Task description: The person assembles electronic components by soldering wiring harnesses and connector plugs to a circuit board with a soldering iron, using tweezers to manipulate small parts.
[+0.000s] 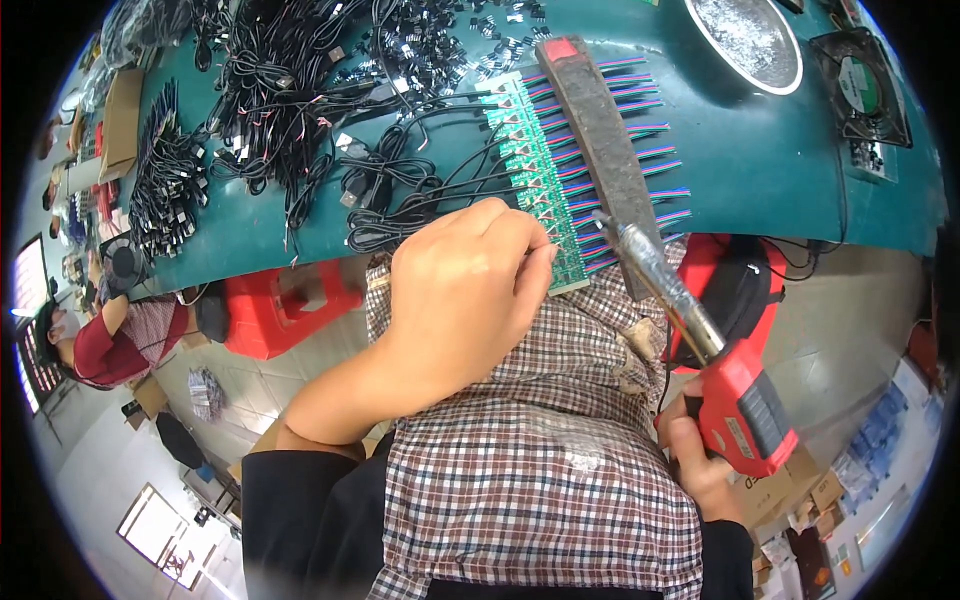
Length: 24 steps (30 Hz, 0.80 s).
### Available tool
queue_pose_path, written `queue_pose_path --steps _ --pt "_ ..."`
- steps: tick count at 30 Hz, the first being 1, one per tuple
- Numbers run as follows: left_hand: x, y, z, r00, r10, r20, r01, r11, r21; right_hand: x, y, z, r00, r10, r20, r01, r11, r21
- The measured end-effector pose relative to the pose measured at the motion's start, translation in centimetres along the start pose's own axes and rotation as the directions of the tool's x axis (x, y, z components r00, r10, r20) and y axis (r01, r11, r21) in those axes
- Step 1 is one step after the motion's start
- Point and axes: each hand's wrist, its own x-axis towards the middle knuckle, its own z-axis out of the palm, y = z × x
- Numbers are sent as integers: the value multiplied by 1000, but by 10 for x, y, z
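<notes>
In my right hand (692,458) is a red and black soldering gun (738,405). Its long metal barrel slants up and left, and the tip is over the dark bar, close to the near end of a green circuit board strip (530,150). My left hand (462,285) is pinched at that board's lower left edge; what its fingertips hold is too small to make out. Black cables (450,105) reach the board's left side. Multicoloured ribbon wires (650,130) run from its right side beneath a long dark bar (605,135) with a red end.
Coiled black cables (385,170) lie left of the board, with larger cable heaps (265,110) beyond. A metal bowl (795,70) of silvery bits and a square fan (865,90) stand at the right. Red stools (262,315) flank my checked apron. A person (125,340) sits at far left.
</notes>
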Motion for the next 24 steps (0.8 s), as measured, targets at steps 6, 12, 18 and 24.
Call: queue_pose_path --steps 6,12,18,24 --pt "1 -1 2 999 -22 48 20 998 53 -3 6 3 983 185 4 -184 977 106" --pt "1 -2 4 1000 7 17 -8 999 45 2 9 2 985 158 68 -165 980 111" --pt "3 1 3 999 -21 46 18 997 75 4 9 7 992 124 -21 -123 991 49" --pt "3 1 3 999 -26 45 23 997 76 6 12 5 998 -46 -51 45 999 -26"
